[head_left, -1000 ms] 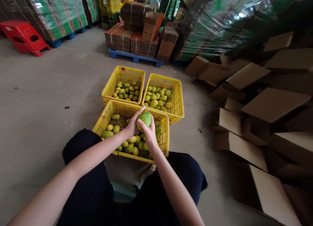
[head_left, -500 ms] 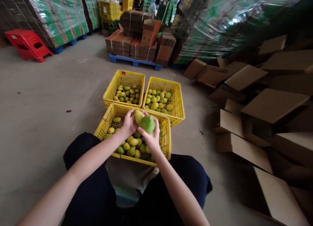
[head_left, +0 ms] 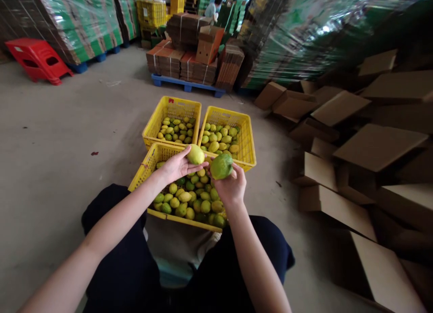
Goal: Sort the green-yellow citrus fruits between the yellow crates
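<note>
My left hand (head_left: 178, 164) holds a yellow lemon (head_left: 195, 154), the thumb over its side and the fingers beneath it. In my right hand (head_left: 232, 184) is a larger green lemon (head_left: 221, 166), gripped from below and the right. Both hands are raised over the near yellow crate (head_left: 142, 171), which holds many yellow and green lemons (head_left: 185, 196). The two fruits are a little apart. My forearms and hands hide part of that crate's rim and contents.
Behind stand two more yellow crates of lemons, a left one (head_left: 154, 121) and a right one (head_left: 249, 139). Cardboard boxes (head_left: 379, 146) are heaped at right. Flattened cartons lie on a blue pallet (head_left: 187, 86). A red stool (head_left: 39, 60) and a distant person (head_left: 212, 10) are also in view.
My hands have moved apart. The green lemon went right with my right hand and turned; the yellow lemon rose slightly in my left hand and now shows fully.
</note>
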Action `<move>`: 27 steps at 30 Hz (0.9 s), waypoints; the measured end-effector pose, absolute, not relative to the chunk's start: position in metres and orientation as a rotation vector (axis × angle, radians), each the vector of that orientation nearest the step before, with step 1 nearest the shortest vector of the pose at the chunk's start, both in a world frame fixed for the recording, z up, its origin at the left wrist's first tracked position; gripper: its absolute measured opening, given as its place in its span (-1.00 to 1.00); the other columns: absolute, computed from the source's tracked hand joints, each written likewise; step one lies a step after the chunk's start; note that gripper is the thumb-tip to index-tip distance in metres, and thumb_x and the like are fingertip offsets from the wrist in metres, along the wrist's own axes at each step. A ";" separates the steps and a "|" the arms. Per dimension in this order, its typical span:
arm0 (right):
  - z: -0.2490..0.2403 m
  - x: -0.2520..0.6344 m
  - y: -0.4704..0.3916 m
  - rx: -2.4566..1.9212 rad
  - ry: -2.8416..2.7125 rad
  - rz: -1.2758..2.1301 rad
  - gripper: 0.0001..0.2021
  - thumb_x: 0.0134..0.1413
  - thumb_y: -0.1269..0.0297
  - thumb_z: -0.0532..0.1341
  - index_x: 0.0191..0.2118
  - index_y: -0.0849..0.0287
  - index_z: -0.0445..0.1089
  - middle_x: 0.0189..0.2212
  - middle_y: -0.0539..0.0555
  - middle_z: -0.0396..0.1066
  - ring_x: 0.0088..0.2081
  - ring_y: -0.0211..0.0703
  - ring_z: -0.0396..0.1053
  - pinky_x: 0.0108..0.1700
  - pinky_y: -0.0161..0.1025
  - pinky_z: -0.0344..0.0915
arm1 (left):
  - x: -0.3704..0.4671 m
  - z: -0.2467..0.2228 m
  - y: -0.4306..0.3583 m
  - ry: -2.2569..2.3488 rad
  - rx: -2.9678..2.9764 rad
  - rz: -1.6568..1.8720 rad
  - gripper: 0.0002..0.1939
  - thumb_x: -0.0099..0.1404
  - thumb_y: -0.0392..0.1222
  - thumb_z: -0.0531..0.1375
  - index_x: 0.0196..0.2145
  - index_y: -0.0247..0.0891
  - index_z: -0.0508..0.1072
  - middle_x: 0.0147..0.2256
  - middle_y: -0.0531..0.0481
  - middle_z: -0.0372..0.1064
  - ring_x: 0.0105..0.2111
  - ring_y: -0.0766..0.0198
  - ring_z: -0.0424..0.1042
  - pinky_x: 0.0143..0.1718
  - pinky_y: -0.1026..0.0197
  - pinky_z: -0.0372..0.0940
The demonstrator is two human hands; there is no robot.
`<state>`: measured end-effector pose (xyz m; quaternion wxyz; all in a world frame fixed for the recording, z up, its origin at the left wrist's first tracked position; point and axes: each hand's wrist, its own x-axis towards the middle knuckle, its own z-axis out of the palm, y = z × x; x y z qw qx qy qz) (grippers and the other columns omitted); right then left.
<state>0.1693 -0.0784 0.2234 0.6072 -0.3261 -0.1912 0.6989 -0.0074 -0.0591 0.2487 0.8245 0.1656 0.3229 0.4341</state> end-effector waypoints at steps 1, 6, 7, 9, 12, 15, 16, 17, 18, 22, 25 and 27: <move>0.223 0.169 -0.079 -0.736 -0.464 1.623 -0.78 -0.03 0.16 0.21 -0.25 0.12 0.44 -0.26 0.08 0.53 -0.18 0.01 0.48 -0.12 -0.03 0.42 | -0.008 0.248 -0.059 0.687 0.376 0.911 -0.54 0.49 -0.02 -0.04 0.01 -0.47 0.42 -0.13 -0.30 0.53 -0.23 0.15 0.58 -0.18 0.22 0.46; 0.218 0.166 -0.078 -0.753 -0.647 1.550 -0.69 -0.11 0.20 0.23 -0.16 0.08 0.43 -0.18 0.07 0.51 -0.14 0.02 0.46 -0.04 0.04 0.41 | -0.014 0.237 -0.057 0.771 0.558 0.948 -0.55 0.37 0.11 0.14 -0.06 -0.37 0.48 -0.16 -0.24 0.53 -0.40 0.29 0.50 -0.40 0.33 0.39; 0.217 0.166 -0.078 -0.791 -0.709 1.483 -0.66 -0.12 0.21 0.26 -0.13 0.07 0.42 -0.16 0.06 0.50 -0.13 0.00 0.45 -0.02 0.03 0.41 | -0.015 0.235 -0.057 0.816 0.653 0.995 -0.56 0.30 0.08 0.24 -0.05 -0.33 0.48 -0.15 -0.21 0.52 -0.38 0.29 0.50 -0.39 0.32 0.39; 0.215 0.166 -0.079 -0.871 -0.886 1.286 -0.56 -0.15 0.25 0.34 -0.05 0.01 0.39 -0.07 0.03 0.47 -0.07 -0.03 0.43 0.02 0.00 0.39 | -0.018 0.232 -0.057 0.918 0.942 1.130 -0.50 0.10 -0.03 0.42 -0.03 -0.24 0.48 -0.09 -0.15 0.49 -0.25 0.23 0.50 -0.25 0.27 0.41; 0.214 0.167 -0.082 -0.945 -1.236 0.885 -0.43 -0.17 0.31 0.42 0.05 -0.04 0.34 0.04 0.05 0.40 0.05 0.01 0.38 0.10 0.02 0.35 | -0.021 0.231 -0.059 0.967 1.430 1.301 -0.45 -0.03 -0.16 0.49 -0.05 -0.17 0.52 -0.01 -0.11 0.41 -0.03 0.13 0.42 0.00 0.15 0.37; 0.214 0.168 -0.084 -1.014 -1.489 0.402 -0.52 -0.05 0.31 0.38 0.04 -0.04 0.35 0.04 0.09 0.34 0.12 0.07 0.32 0.14 0.12 0.32 | -0.023 0.230 -0.061 0.878 1.669 1.333 -0.52 0.06 -0.13 0.44 -0.04 -0.14 0.53 0.01 -0.13 0.38 0.08 0.10 0.37 0.10 0.08 0.33; 0.214 0.169 -0.085 -1.031 -1.527 0.262 -0.55 -0.01 0.32 0.36 0.04 -0.05 0.35 0.03 0.10 0.33 0.11 0.07 0.33 0.13 0.14 0.33 | -0.024 0.230 -0.061 0.858 1.702 1.327 -0.53 0.09 -0.11 0.43 -0.02 -0.14 0.52 0.02 -0.13 0.37 0.09 0.10 0.37 0.11 0.07 0.33; 0.215 0.169 -0.085 -1.036 -1.550 0.151 -0.56 0.01 0.34 0.34 0.04 -0.06 0.35 0.01 0.10 0.33 0.09 0.07 0.34 0.11 0.15 0.34 | -0.024 0.229 -0.061 0.847 1.722 1.319 -0.54 0.11 -0.10 0.42 -0.01 -0.13 0.52 0.03 -0.13 0.37 0.09 0.10 0.37 0.12 0.06 0.32; 0.215 0.169 -0.085 -1.033 -1.565 0.077 -0.57 0.04 0.36 0.33 0.05 -0.07 0.34 0.00 0.10 0.32 0.06 0.06 0.36 0.09 0.15 0.35 | -0.024 0.228 -0.061 0.846 1.732 1.312 -0.54 0.12 -0.09 0.41 -0.01 -0.13 0.52 0.04 -0.14 0.37 0.09 0.10 0.37 0.13 0.04 0.32; 0.216 0.169 -0.085 -1.006 -1.597 -0.005 -0.55 0.07 0.40 0.30 0.07 -0.09 0.31 -0.01 0.10 0.31 0.03 0.03 0.37 0.05 0.11 0.39 | -0.024 0.224 -0.060 0.877 1.710 1.297 -0.51 0.12 -0.07 0.41 0.01 -0.15 0.50 0.05 -0.16 0.37 0.10 0.07 0.37 0.10 0.03 0.35; 0.215 0.169 -0.086 -0.978 -1.588 0.062 -0.55 0.04 0.41 0.32 0.06 -0.08 0.34 0.00 0.10 0.31 0.05 0.02 0.36 0.07 0.09 0.37 | -0.024 0.225 -0.061 0.896 1.642 1.271 -0.46 0.06 -0.12 0.44 0.01 -0.18 0.48 0.05 -0.16 0.40 0.06 0.09 0.41 0.11 0.04 0.34; 0.214 0.168 -0.088 -0.973 -1.532 0.212 -0.52 -0.04 0.38 0.38 0.03 -0.05 0.36 0.00 0.09 0.33 0.06 0.03 0.34 0.07 0.05 0.36 | -0.024 0.227 -0.062 0.895 1.519 1.242 -0.40 0.00 -0.17 0.47 0.01 -0.19 0.45 0.05 -0.15 0.41 -0.01 0.12 0.46 0.08 0.05 0.35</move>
